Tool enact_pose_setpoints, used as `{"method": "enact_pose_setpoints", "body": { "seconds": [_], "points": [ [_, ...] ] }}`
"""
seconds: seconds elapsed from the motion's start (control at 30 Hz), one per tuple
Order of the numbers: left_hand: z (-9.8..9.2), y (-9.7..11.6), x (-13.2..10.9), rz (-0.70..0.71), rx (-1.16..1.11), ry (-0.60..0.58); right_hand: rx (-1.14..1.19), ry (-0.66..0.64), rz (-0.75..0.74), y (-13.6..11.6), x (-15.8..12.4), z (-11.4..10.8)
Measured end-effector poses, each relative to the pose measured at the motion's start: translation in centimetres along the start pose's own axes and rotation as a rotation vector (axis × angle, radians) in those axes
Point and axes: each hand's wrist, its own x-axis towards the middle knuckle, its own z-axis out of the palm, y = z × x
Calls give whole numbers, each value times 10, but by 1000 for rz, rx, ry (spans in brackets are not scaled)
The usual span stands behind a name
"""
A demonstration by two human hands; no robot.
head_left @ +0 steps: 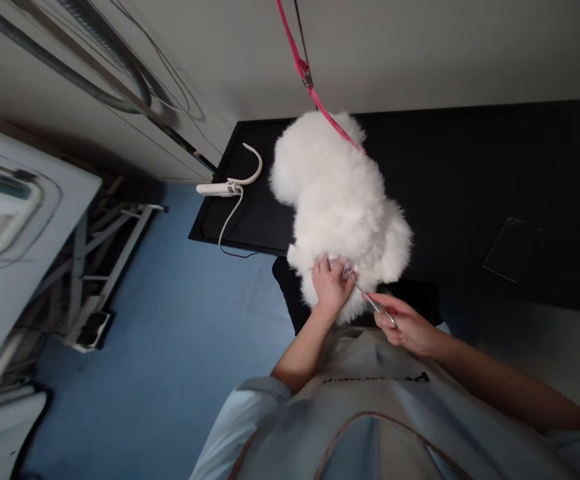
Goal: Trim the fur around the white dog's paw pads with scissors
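A fluffy white dog (337, 200) is on a black table, its near end towards me. My left hand (331, 285) is closed on the fur at that end, fingers curled into it; the exact body part they hold is hidden. In my right hand (404, 325) is a pair of silver scissors (374, 303), held by the handles. Their blades point up and left, with the tips beside my left hand's fingers and against the fur. From where I look, I cannot make out whether the blades are apart.
A pink leash (324, 110) runs from the dog up to a metal clasp. On the black table (470, 173), at its left end, lies a white corded device (219, 189) with a curved arm. A folding metal frame (113, 267) stands on the blue floor (170, 347).
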Motion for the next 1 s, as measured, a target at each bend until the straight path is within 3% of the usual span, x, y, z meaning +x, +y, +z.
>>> {"method": "enact_pose_setpoints", "body": {
  "seconds": [0.17,0.33,0.63,0.83,1.0],
  "points": [
    [1,1,-1,-8,9,7,295,-89,79,-8,3,1],
    [3,0,-3,8,24,17,415,-114,85,-3,10,2],
    [4,0,-3,3,16,36,470,-207,-54,18,11,-4],
    [3,1,-2,-5,13,37,517,-310,33,12,10,-6],
    [3,0,-2,-6,19,17,479,-231,26,12,16,-1]
  ]
}}
